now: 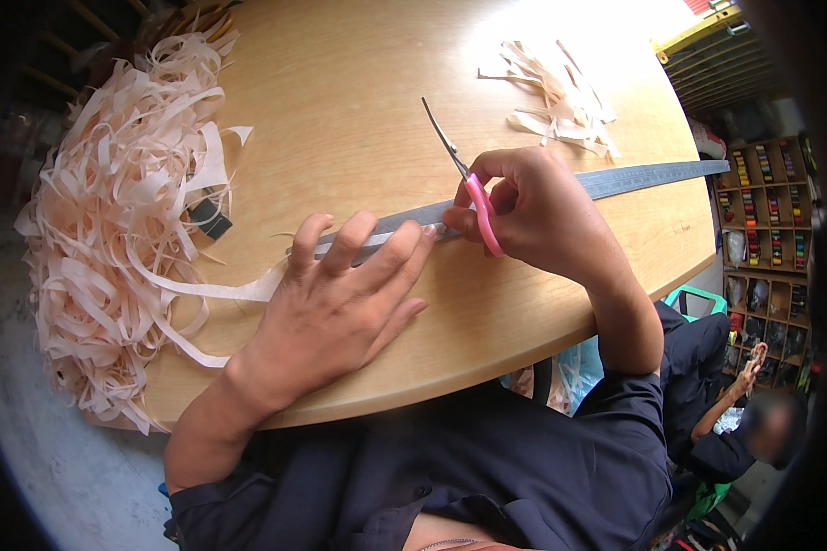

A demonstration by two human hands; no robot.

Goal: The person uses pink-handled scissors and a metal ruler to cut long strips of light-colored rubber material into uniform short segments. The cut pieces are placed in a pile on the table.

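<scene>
My left hand [340,298] lies flat with its fingers apart, pressing on a long grey metal ruler [652,176]. A pale peach fabric strip [220,292] runs under that hand from the left, and its whitish end seems to lie along the ruler. My right hand [535,216] is closed on a pair of scissors [483,213] with pink handles, blades tilted up and away to the left. The right fingertips come close to the left fingers at the ruler; whether they also pinch the strip, I cannot tell.
A big tangled heap of peach strips [138,174] covers the table's left side, with a dark block [209,219] at its edge. Short cut strips [560,96] lie at the far right. Beyond the table [358,83] are shelves of coloured spools [767,207] and another person [721,441].
</scene>
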